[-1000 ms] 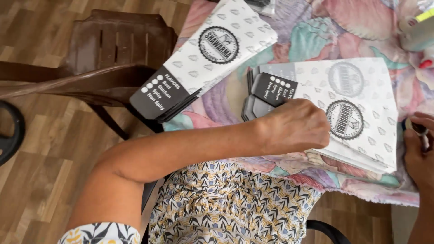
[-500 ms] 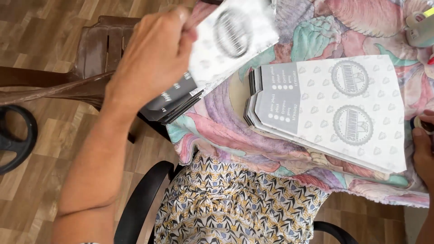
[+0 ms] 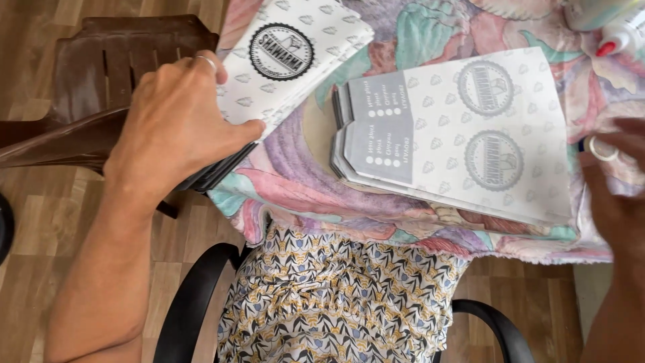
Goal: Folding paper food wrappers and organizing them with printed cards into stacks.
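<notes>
My left hand (image 3: 176, 128) grips the near end of a slanted stack of flat white printed paper sleeves (image 3: 292, 57). Its thumb lies on top and its fingers wrap the dark edge, which overhangs the table's left side. A second, larger stack of the same sleeves (image 3: 470, 131) lies to the right on the floral cloth, grey flap facing left. My right hand (image 3: 615, 202) sits at the right frame edge beside that stack, blurred, a ring on one finger. Whether it holds anything is unclear.
A floral cloth (image 3: 302, 181) covers the table. A white glue bottle with a red tip (image 3: 621, 33) lies at the back right. A brown plastic chair (image 3: 80, 101) stands left of the table. Black chair arms (image 3: 195, 296) flank my patterned lap over wood flooring.
My left hand has left the right stack, swung left and settled on the slanted left stack. The dark-flapped sleeve that topped the right stack is gone from it.
</notes>
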